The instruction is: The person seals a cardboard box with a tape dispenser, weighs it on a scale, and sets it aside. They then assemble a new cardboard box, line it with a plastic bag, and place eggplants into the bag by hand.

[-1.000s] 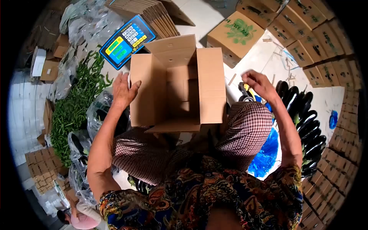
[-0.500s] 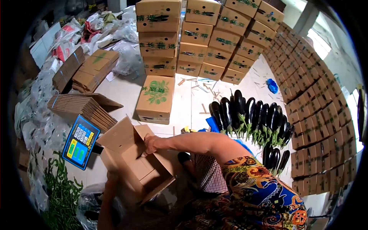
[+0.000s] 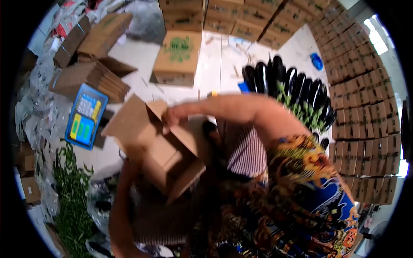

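An open cardboard box (image 3: 161,148), its flaps spread, is tilted in front of me. My right hand (image 3: 173,117) reaches in from the right and grips the upper right flap with its fingers wrapped over the edge. At the box's left side is my left hand (image 3: 131,160), dark and blurred, and its fingers cannot be made out. A blue digital scale display (image 3: 86,116) stands just left of the box. Beyond it, on the left, flattened cartons (image 3: 92,79) are stacked.
A closed printed box (image 3: 177,56) sits on the floor ahead. Eggplants (image 3: 292,86) lie in rows at the right, green peppers (image 3: 71,193) at the lower left. Stacked cartons (image 3: 361,107) line the right side, with more at the back. Plastic bags (image 3: 38,112) cover the left edge.
The view has tipped downward, so the floor items appear higher. The box has shifted slightly in view, with my right hand still on its flap.
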The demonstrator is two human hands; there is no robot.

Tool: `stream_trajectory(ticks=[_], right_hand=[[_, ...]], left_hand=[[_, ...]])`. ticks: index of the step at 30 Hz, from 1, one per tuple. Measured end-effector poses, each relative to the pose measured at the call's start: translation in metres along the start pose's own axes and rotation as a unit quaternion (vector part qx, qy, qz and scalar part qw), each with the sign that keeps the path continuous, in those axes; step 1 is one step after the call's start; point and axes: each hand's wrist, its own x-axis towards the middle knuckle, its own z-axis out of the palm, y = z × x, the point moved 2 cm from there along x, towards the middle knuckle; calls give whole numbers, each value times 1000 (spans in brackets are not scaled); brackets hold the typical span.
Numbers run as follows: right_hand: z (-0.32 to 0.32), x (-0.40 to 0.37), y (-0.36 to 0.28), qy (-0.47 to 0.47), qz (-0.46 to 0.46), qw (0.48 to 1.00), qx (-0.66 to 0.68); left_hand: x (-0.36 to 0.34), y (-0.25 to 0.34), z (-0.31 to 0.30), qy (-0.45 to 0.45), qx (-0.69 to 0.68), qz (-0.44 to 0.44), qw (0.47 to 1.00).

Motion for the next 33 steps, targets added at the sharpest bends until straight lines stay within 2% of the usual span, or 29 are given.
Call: stream_trajectory(ticks=[1, 3, 4, 5, 7, 9, 10, 11, 12, 13, 14, 15, 16, 17, 18, 19, 21, 23, 24, 27, 28, 29, 31, 32, 33], right_hand=[[-11, -9, -11, -47, 0, 998, -51], [-45, -24, -41, -39, -13, 950, -311], [-57, -100, -85, 35, 16, 959, -280], [-78, -120, -73, 63, -8, 987, -150], [-97, -186, -63, 234, -14, 968, -89], [-121, -225, 10, 306, -14, 945, -117], [-123, -244, 52, 338, 21, 930, -139], [-114, -266, 89, 349, 80, 928, -106], [-116, -272, 149, 302, 174, 912, -215], [-99, -284, 209, 260, 19, 892, -368], [-81, -299, 270, 249, -137, 807, -518], [-50, -309, 291, 231, 66, 927, -288], [-15, -323, 312, 281, 269, 919, -63], [19, -333, 316, 318, 284, 903, -43], [45, -332, 342, 298, 293, 901, -119], [74, -336, 346, 353, 286, 876, -160], [110, -337, 366, 297, 383, 870, -90], [136, -339, 357, 346, 420, 835, -86], [142, -334, 367, 338, 454, 822, -68], [147, -337, 307, 589, 341, 718, -147], [150, -337, 292, 578, 295, 747, -145], [153, -334, 282, 537, 309, 777, -114], [175, -315, 306, 446, 360, 815, -78], [185, -305, 316, 447, 411, 792, -60], [190, -301, 328, 437, 418, 797, -19]], left_hand=[[-4, 1, 0, -10, -5, -25, 1000], [-13, 1, -4, -24, -34, -101, 994], [-17, 1, -3, -28, -58, -152, 986], [-8, -35, -10, -82, -2, -87, 993], [-14, -30, -16, -88, 17, -101, 991], [-46, 50, -36, 14, -51, -260, 964], [-51, 58, -40, 41, -50, -222, 973], [-60, 62, -43, 69, -49, -183, 979], [-65, 62, -46, 95, -48, -144, 984], [-70, 62, -47, 83, -59, -138, 985], [-74, 59, -49, 71, -70, -132, 986], [-75, 61, -50, 61, -82, -128, 987], [-81, 74, -47, 53, -66, -139, 987], [-82, 77, -45, 40, -53, -128, 990], [-85, 79, -44, 28, -40, -117, 992], [-87, 83, -43, 17, -27, -105, 994], [-91, 106, -37, 12, -22, -92, 995], [-94, 149, -28, 7, -1, -74, 997], [-92, 154, -23, 14, -25, -75, 997], [-90, 169, -13, 48, 8, -48, 998], [-89, 178, -10, 37, 36, -21, 998], [-86, 184, -6, 28, 34, -14, 999], [-82, 194, 1, 11, 28, -1, 1000], [-79, 197, 5, 10, 30, 7, 999], [-76, 198, 9, 11, 31, 15, 999]])
